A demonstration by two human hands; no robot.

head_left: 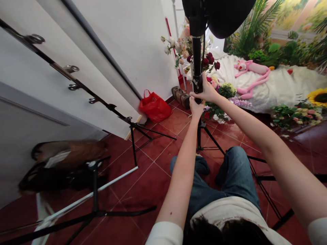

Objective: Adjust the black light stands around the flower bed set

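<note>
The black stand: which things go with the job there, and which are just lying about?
Part of the job:
- black stand
- left hand and right hand, both on its pole

Seemingly just lying about:
- red bag, on the floor
- pink toy, on white cloth
- sunflower

Plush toy (257, 68) right of held stand (196, 56)

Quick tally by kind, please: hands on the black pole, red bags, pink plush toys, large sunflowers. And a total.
Hands on the black pole: 2 (left hand, right hand)
Red bag: 1
Pink plush toy: 1
Large sunflower, cut off by the picture's edge: 1
Total: 5
</note>
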